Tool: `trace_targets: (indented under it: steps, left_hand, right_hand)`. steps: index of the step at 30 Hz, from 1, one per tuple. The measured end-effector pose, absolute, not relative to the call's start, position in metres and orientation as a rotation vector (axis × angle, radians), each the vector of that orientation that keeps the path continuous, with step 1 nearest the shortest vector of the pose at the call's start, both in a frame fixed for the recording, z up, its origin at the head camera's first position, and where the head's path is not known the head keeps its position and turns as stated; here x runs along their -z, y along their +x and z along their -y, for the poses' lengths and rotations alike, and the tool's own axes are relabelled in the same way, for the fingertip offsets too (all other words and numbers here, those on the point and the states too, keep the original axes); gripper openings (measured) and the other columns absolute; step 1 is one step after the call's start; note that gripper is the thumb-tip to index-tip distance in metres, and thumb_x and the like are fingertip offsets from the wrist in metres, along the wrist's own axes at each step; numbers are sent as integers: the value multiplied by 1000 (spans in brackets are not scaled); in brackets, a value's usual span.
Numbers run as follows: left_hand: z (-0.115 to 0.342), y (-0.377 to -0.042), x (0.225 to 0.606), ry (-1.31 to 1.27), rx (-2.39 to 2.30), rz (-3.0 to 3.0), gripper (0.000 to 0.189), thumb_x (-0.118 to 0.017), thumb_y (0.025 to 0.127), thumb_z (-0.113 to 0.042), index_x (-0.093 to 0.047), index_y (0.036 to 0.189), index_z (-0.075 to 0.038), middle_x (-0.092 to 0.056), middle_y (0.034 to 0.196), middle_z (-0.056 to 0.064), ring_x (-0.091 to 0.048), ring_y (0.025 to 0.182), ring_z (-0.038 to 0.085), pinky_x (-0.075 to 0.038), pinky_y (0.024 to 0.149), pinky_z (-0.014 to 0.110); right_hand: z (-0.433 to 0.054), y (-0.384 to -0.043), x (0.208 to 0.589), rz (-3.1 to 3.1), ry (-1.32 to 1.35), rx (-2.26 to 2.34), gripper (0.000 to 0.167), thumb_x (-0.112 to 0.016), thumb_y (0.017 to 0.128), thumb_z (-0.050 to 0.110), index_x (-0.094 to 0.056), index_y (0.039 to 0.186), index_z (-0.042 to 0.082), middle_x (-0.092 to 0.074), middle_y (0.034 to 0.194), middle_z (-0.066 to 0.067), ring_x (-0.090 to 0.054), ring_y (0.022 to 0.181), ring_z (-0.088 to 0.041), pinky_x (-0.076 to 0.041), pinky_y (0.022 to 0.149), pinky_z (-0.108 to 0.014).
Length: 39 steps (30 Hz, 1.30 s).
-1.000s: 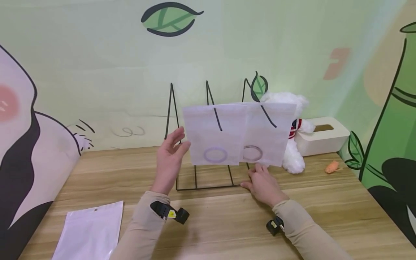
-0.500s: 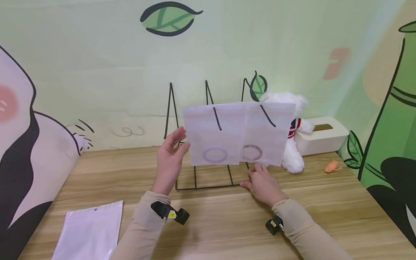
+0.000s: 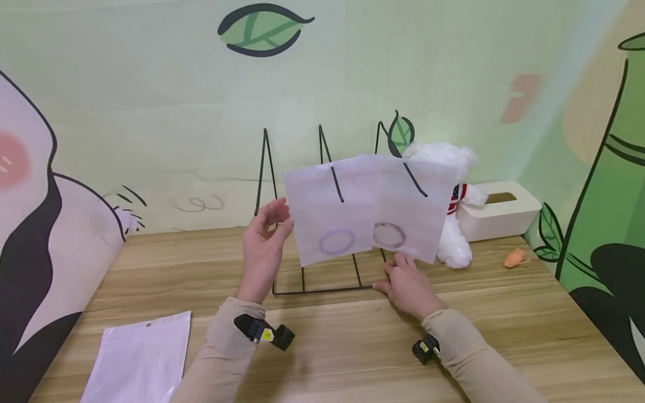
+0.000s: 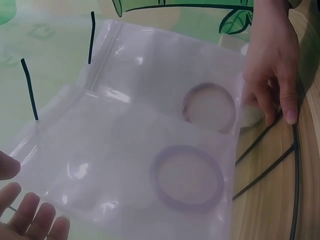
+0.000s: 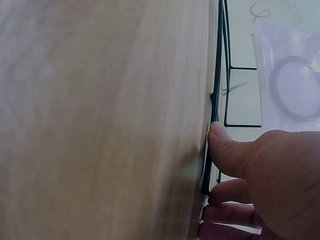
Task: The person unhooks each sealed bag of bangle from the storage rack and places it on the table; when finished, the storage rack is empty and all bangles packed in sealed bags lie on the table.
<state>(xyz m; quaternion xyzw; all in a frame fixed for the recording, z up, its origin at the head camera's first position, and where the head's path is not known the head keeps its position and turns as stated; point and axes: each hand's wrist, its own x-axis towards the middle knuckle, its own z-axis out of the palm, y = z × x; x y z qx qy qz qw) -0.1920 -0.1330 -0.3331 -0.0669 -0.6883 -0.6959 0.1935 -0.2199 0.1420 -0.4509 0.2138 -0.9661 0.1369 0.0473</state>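
Two white translucent zip bags hang side by side on prongs of a black wire display rack (image 3: 317, 291). In the left bag (image 3: 309, 201) is a pale purple bangle (image 4: 155, 175); the right bag (image 3: 423, 215) holds a darker, brownish one (image 4: 186, 106). Beside the left bag's outer edge, my left hand (image 3: 263, 246) is raised with its fingers loosely bent, gripping nothing; whether it touches the bag I cannot tell. My right hand (image 3: 410, 286) pinches the rack's base wire near the front right corner, thumb (image 5: 227, 145) in front. The bags hide part of the rack.
Another white zip bag (image 3: 141, 358) lies flat at the table's front left. Behind the rack on the right sit a white plush toy (image 3: 455, 240) and a white tissue box (image 3: 504, 215). A small orange object (image 3: 514, 258) lies nearby. A printed wall backs the wooden table (image 3: 342, 347).
Both hanging bags have swung and turned; their outer bottom corners now hang lower and their top edges slope. My hands have hardly moved.
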Motion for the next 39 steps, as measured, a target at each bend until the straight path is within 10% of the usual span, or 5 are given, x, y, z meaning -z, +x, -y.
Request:
trace_targets:
  steps: [39]
  left_hand:
    - [129,-193,333,-263,1857,1949,31,-60,92,3,-58,123,-1,-60,116,12,-53,97,19,-46,79,26]
  right_hand:
    - [-142,-218,448,2934,661,-421,41,-71,89,34,-67,107,-3,-46,95,-7,-40,87,-25,-46,72,-40]
